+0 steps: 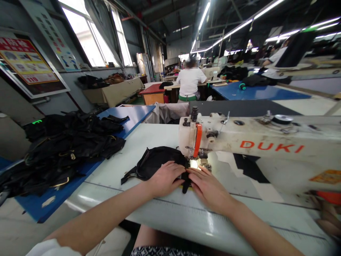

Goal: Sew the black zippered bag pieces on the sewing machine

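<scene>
A black fabric pouch piece [156, 161] lies on the sewing machine's pale table, its right end under the lit needle area [195, 164]. From its left end a short strap with a bit of metal sticks out. My left hand [167, 177] presses on the pouch's near edge, fingers curved over it and thumb towards me. My right hand [206, 183] pinches the fabric just in front of the presser foot, fingertips touching those of the left. A narrow black tab [185, 186] hangs towards me between both hands. The sewing machine's white head [213, 137] rises just behind my right hand.
A heap of black pieces with zips [66, 145] covers much of a blue table [138, 115] at the left. Black cloth [252, 169] and pale sheets lie under the machine arm [269, 142]. Farther ahead, a person in a white top [191, 80] sits at another machine.
</scene>
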`<action>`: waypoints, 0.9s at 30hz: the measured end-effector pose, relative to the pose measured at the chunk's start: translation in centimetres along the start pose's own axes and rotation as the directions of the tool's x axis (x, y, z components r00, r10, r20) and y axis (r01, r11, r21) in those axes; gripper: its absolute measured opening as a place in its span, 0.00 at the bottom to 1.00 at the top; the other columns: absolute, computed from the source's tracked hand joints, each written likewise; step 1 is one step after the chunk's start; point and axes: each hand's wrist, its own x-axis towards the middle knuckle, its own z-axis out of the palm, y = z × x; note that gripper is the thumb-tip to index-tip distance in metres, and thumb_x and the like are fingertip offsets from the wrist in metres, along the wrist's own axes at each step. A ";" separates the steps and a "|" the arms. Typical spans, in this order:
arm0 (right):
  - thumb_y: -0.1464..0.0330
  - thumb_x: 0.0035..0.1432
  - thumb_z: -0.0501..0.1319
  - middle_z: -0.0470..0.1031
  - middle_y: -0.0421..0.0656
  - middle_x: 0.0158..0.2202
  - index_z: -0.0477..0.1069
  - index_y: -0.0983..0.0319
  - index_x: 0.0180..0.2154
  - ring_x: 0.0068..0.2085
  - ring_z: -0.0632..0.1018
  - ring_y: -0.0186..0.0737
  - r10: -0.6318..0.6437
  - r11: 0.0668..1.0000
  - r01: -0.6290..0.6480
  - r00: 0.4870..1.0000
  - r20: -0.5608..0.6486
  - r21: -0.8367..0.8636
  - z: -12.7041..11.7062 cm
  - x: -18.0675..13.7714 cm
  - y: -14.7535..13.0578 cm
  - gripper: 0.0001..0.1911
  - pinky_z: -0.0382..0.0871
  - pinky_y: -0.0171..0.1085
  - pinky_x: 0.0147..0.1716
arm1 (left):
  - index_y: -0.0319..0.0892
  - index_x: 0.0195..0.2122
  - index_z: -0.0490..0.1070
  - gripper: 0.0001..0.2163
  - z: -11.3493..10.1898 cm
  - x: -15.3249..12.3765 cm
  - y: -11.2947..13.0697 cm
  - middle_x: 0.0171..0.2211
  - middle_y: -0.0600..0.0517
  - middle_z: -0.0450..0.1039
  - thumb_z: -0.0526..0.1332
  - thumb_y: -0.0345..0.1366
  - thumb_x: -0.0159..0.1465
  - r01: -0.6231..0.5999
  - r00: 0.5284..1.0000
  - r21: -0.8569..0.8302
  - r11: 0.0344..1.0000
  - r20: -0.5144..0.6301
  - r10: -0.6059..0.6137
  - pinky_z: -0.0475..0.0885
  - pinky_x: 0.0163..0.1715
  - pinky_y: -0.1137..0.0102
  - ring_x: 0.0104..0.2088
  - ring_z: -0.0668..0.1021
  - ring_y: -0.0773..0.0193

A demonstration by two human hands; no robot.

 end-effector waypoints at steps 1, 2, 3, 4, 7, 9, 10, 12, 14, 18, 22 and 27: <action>0.76 0.60 0.52 0.69 0.47 0.52 0.66 0.61 0.41 0.56 0.66 0.43 0.001 1.000 -0.001 1.000 -0.002 0.003 0.0 0.0 0.0 0.09 0.54 0.51 0.59 | 0.42 0.52 0.64 0.17 0.1 -0.5 -0.2 0.52 0.47 0.69 0.61 0.34 0.61 0.037 0.998 -0.017 0.999 -0.044 -0.037 0.60 0.58 0.59 0.53 0.70 0.58; 0.76 0.60 0.52 0.70 0.47 0.52 0.66 0.61 0.41 0.56 0.66 0.43 -0.001 1.000 0.001 1.000 -0.005 0.005 0.0 -0.1 0.0 0.09 0.54 0.50 0.59 | 0.41 0.53 0.63 0.19 0.1 -1.1 -0.5 0.53 0.47 0.68 0.62 0.33 0.60 0.086 0.992 -0.036 0.996 -0.093 -0.089 0.61 0.58 0.59 0.54 0.69 0.58; 0.76 0.60 0.52 0.70 0.47 0.52 0.66 0.61 0.41 0.56 0.67 0.43 -0.005 1.000 0.005 1.000 -0.006 0.005 0.0 -0.1 0.0 0.10 0.54 0.50 0.59 | 0.41 0.53 0.63 0.19 0.1 -1.7 -0.8 0.53 0.46 0.68 0.62 0.32 0.60 0.142 0.979 -0.061 0.988 -0.137 -0.149 0.62 0.57 0.59 0.54 0.69 0.57; 0.76 0.60 0.51 0.70 0.48 0.52 0.66 0.61 0.42 0.56 0.67 0.43 -0.009 1.000 0.009 1.000 -0.009 0.004 0.0 -0.1 0.0 0.10 0.55 0.49 0.59 | 0.41 0.51 0.65 0.18 0.1 -2.3 -1.2 0.51 0.46 0.69 0.62 0.32 0.60 0.196 0.963 -0.091 0.976 -0.168 -0.209 0.64 0.55 0.59 0.53 0.70 0.58; 0.76 0.60 0.51 0.69 0.48 0.53 0.66 0.62 0.43 0.56 0.67 0.44 -0.007 1.000 0.007 1.000 -0.009 -0.009 0.1 -0.1 0.0 0.11 0.54 0.50 0.59 | 0.43 0.44 0.69 0.10 -0.4 -3.4 -2.1 0.46 0.49 0.72 0.61 0.33 0.61 0.295 0.928 -0.177 0.939 -0.183 -0.326 0.67 0.52 0.62 0.48 0.73 0.60; 0.76 0.60 0.51 0.69 0.48 0.53 0.66 0.62 0.44 0.56 0.67 0.44 0.003 1.000 -0.003 1.000 -0.007 -0.012 0.1 -0.2 0.0 0.12 0.54 0.50 0.59 | 0.44 0.43 0.70 0.10 -0.9 -3.8 -2.4 0.46 0.50 0.72 0.63 0.36 0.60 0.340 0.907 -0.196 0.920 -0.191 -0.376 0.67 0.52 0.62 0.48 0.72 0.59; 0.75 0.60 0.51 0.69 0.48 0.53 0.66 0.62 0.44 0.57 0.67 0.44 0.007 1.000 -0.007 1.000 -0.007 -0.012 0.1 -0.3 0.0 0.12 0.54 0.50 0.59 | 0.44 0.43 0.70 0.12 -1.0 -3.9 -2.5 0.46 0.50 0.71 0.63 0.38 0.59 0.381 0.883 -0.192 0.905 -0.214 -0.417 0.67 0.51 0.61 0.48 0.72 0.59; 0.75 0.60 0.51 0.69 0.48 0.54 0.66 0.62 0.44 0.57 0.67 0.44 0.011 1.000 -0.011 1.000 -0.010 -0.009 0.2 -0.3 0.0 0.12 0.55 0.50 0.59 | 0.43 0.43 0.69 0.13 -1.1 -4.2 -2.4 0.44 0.49 0.71 0.64 0.40 0.58 0.493 0.807 -0.167 0.854 -0.280 -0.520 0.68 0.48 0.60 0.46 0.72 0.57; 0.75 0.60 0.51 0.69 0.48 0.53 0.67 0.62 0.44 0.56 0.67 0.44 0.013 1.000 -0.014 1.000 -0.014 -0.006 0.2 -0.4 0.0 0.12 0.55 0.50 0.59 | 0.41 0.39 0.69 0.12 -0.9 -4.7 -2.2 0.39 0.49 0.71 0.65 0.41 0.57 0.583 0.739 -0.118 0.804 -0.335 -0.585 0.69 0.44 0.60 0.42 0.72 0.56; 0.75 0.60 0.51 0.70 0.49 0.53 0.67 0.62 0.44 0.56 0.67 0.44 0.015 1.000 -0.015 1.000 -0.022 0.003 0.1 -0.4 -0.1 0.12 0.55 0.49 0.59 | 0.42 0.32 0.69 0.09 0.0 -5.6 -1.2 0.34 0.51 0.70 0.63 0.43 0.59 0.603 0.740 0.008 0.798 -0.380 -0.555 0.68 0.43 0.59 0.39 0.72 0.56; 0.75 0.60 0.51 0.70 0.49 0.53 0.67 0.62 0.44 0.56 0.68 0.45 0.016 1.000 -0.016 1.000 -0.021 0.009 0.1 -0.3 -0.1 0.12 0.55 0.50 0.59 | 0.44 0.35 0.72 0.10 0.4 -5.7 -0.3 0.37 0.50 0.71 0.61 0.45 0.60 0.631 0.709 0.037 0.775 -0.431 -0.557 0.65 0.46 0.57 0.42 0.71 0.54; 0.75 0.60 0.51 0.70 0.48 0.53 0.67 0.62 0.43 0.56 0.68 0.44 0.028 0.999 -0.028 0.999 -0.017 0.016 0.2 -0.4 -0.1 0.12 0.55 0.50 0.59 | 0.45 0.31 0.75 0.06 0.6 -4.0 0.5 0.35 0.52 0.74 0.64 0.41 0.58 0.585 0.724 -0.177 0.792 -0.326 -0.608 0.65 0.46 0.60 0.40 0.73 0.57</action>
